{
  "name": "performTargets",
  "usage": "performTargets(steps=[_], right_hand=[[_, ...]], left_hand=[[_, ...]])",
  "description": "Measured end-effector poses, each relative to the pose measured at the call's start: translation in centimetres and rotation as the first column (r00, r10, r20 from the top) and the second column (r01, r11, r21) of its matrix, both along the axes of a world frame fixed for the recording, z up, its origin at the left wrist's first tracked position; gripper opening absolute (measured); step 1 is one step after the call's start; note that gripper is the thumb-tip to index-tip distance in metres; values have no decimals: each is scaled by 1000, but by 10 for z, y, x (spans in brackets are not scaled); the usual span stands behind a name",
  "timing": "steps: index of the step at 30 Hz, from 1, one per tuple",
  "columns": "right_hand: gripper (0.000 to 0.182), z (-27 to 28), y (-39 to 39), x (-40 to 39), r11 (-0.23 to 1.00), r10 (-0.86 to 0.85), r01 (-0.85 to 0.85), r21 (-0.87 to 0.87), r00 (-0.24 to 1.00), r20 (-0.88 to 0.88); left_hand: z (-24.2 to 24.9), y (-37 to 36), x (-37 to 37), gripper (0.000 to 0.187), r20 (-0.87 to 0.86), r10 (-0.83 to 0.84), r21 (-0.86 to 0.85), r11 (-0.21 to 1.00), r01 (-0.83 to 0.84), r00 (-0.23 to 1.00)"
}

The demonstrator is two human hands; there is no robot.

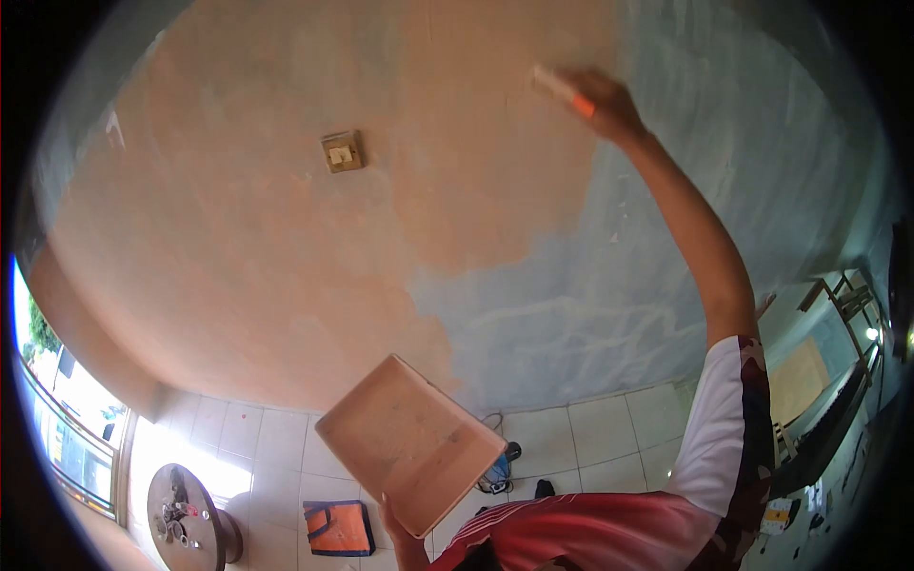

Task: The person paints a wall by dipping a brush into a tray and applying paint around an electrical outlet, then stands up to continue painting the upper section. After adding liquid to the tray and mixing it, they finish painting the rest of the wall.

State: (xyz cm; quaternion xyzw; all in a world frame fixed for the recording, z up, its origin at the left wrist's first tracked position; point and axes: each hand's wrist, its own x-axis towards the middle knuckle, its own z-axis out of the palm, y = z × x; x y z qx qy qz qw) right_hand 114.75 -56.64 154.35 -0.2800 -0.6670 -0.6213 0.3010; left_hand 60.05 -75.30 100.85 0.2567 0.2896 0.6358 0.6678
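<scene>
My right hand [609, 103] is raised high against the wall, its fingers wrapped round a paint brush [562, 88] with an orange part by the hand. The brush touches or nearly touches the peach-painted area [476, 143], close to its border with the blue-grey wall [666, 238]. Low in the view, my left hand [402, 535] grips the lower edge of a peach-coloured tray [405, 438], which is tilted towards me. Most of the left hand's fingers are hidden by the tray.
A light switch [343, 151] is on the painted wall. Below are a tiled floor [552, 433], a round table [181, 523] with small items, an orange and dark blue bag [338, 528], and a blue object with a cord [497, 474]. A window [71, 428] is at left.
</scene>
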Motion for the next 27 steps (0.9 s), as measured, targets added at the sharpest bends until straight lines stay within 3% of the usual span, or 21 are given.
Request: performTargets(steps=[1, 3, 4, 5, 6, 7, 8, 10, 11, 12, 13, 15, 16, 17, 18, 19, 21, 23, 27], right_hand=[[33, 6, -4, -4, 1000, -8, 8, -12, 1000, -6], [44, 12, -5, -9, 993, 112, -102, 54, 961, -252], [44, -2, 8, -2, 983, 151, -134, 124, 979, -137], [42, -36, 26, 10, 999, 34, -39, -20, 976, -217], [41, -68, 42, 13, 998, 56, -54, 14, 991, -123], [44, -120, 55, 24, 994, -97, 86, -65, 978, -185], [48, -162, 60, 23, 993, -5, -23, -112, 970, -241], [52, -222, 36, -13, 938, -14, -100, -332, 946, -324], [50, -269, 50, -1, 680, -61, -301, -669, 885, -461], [42, -276, 33, -29, 762, 199, -403, -507, 891, -409], [42, -286, 29, -25, 757, 204, -408, -510, 890, -409], [38, -309, 32, 0, 574, -118, -69, -816, 979, -166], [38, -295, 35, 3, 625, -3, -141, -768, 983, -183], [40, -263, 29, 6, 642, -248, 239, -728, 964, 97], [36, -226, 36, 14, 881, 46, 1, -474, 995, 87], [32, -180, 26, 15, 806, 61, -61, -588, 998, -20], [35, -94, 6, 17, 878, 80, -104, -468, 994, -71], [38, -39, -4, 24, 955, 12, -31, -295, 998, -66], [41, -40, -14, 15, 983, -40, 6, -183, 982, -182]], left_hand=[[6, -2, 0, 69, -6, -8, -12, 1000, 8, 1000], [22, -6, 1, 68, 103, -17, 18, 1000, 15, 995], [22, -6, 2, 68, 103, -21, 13, 1000, 20, 994], [19, -7, 0, 67, 64, 25, 5, 1000, -26, 998], [18, -7, -2, 66, 27, 73, 2, 997, -73, 997], [17, -8, -2, 66, 32, 72, 7, 997, -72, 997], [16, -9, -1, 65, 76, 66, 0, 998, -67, 995], [14, -6, 8, 64, 146, 68, 0, 998, -68, 987], [14, -6, 7, 64, 123, 54, 11, 998, -56, 991], [14, -8, 5, 63, 95, 39, 20, 999, -41, 995], [13, -9, 6, 63, 96, 47, 16, 999, -48, 994], [16, -6, 6, 62, 135, 49, -40, 998, -44, 990], [19, -6, 6, 62, 129, 53, -45, 998, -47, 990], [23, -7, 6, 63, 117, 41, -12, 999, -40, 992], [25, -9, 5, 63, 104, 27, 18, 999, -29, 994], [27, -11, 5, 63, 96, 27, 4, 1000, -27, 995], [29, -14, 1, 64, 61, 32, -34, 999, -30, 998], [26, -17, -5, 65, 53, 26, -31, 999, -25, 998], [34, -28, 2, 67, 64, 39, -27, 999, -38, 997]])
